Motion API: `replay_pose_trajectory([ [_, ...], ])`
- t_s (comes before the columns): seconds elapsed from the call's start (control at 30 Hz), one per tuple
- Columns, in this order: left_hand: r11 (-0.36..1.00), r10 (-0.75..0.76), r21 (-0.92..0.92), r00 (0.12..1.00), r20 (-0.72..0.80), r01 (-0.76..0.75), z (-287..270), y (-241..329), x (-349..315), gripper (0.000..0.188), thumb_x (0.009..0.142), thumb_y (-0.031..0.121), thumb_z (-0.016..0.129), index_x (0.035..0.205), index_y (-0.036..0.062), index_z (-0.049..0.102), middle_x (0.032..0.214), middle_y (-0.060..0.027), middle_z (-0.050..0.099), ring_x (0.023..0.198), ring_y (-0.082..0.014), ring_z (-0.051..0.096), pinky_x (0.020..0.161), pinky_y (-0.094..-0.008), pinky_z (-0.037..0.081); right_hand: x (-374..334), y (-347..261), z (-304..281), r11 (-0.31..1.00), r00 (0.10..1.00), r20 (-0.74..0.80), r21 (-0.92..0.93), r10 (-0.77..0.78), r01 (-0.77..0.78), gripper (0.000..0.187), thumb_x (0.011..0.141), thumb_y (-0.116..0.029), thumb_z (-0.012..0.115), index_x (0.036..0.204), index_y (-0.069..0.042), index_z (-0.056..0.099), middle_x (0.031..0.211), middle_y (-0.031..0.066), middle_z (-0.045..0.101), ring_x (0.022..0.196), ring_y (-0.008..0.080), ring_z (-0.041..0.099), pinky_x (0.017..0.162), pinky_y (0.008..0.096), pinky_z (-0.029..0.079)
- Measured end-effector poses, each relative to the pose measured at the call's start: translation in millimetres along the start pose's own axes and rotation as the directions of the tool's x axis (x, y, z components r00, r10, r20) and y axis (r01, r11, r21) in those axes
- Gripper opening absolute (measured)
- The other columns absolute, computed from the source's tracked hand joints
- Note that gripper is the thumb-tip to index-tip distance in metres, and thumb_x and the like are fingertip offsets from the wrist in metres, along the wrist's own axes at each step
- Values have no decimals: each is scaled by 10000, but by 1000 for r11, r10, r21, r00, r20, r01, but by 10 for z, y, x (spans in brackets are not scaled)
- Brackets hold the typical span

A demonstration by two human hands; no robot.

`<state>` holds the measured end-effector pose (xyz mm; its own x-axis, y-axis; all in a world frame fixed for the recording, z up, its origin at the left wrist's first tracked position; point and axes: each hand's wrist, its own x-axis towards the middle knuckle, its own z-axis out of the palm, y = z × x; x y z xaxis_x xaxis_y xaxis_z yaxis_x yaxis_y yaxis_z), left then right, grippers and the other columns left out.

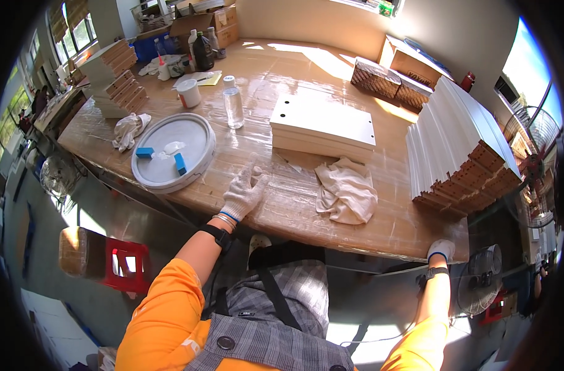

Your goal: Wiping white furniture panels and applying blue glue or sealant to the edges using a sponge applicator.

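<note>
My left hand (pixel 245 190), in a white knitted glove, rests near the front edge of the table, fingers apart and holding nothing. Left of it lies a round grey lid (pixel 198 167) with a white smear and two blue blocks, one block (pixel 145 153) at the left and another (pixel 180 163) nearer the middle. My right hand (pixel 441 249), also gloved, is at the front right corner of the table; its fingers are too small to make out. Between my hands lies a crumpled cream cloth (pixel 347 191). Behind the cloth sits a stack of white panels (pixel 322 120) with dark holes in the top one.
A tall stack of white boards (pixel 461 145) stands at the right of the table (pixel 282 213). A clear bottle (pixel 233 105), a white cup (pixel 188 93) and a rag (pixel 131 131) are at the left. A red stool (pixel 127 266) and fans (pixel 480 281) stand on the floor.
</note>
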<state>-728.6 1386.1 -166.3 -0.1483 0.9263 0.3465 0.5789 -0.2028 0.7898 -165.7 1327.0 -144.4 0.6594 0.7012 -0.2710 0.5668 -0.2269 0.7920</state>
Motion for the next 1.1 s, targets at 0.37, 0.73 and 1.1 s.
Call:
replay_pose_trajectory([
  [0.37,907,273,363,953,-127,-211,10,-29,0,813,778,281,682,1434,111,232,1308,-234,417,1156,-386,464,942,-423,428,-11,18,-2,999,999,-7,-18,-46,46,229,849,-134,528,984,-138,713,976,29,696,822,205,685,548,380,537],
  [0.73,859,304,457,949,-89,-232,-1,18,1,835,776,315,665,1447,138,200,1337,-227,382,1170,-391,446,951,-426,418,167,-10,175,997,994,-79,-22,-72,71,240,858,-155,514,995,-147,710,990,27,693,848,212,678,562,388,532],
  [1.1,809,300,546,951,-69,-216,-7,131,323,825,765,422,641,1431,122,259,1426,-200,279,1321,-382,229,1097,-461,184,88,28,183,998,990,-125,-37,-62,58,241,704,-27,679,901,-154,733,910,4,704,800,174,669,559,328,506],
])
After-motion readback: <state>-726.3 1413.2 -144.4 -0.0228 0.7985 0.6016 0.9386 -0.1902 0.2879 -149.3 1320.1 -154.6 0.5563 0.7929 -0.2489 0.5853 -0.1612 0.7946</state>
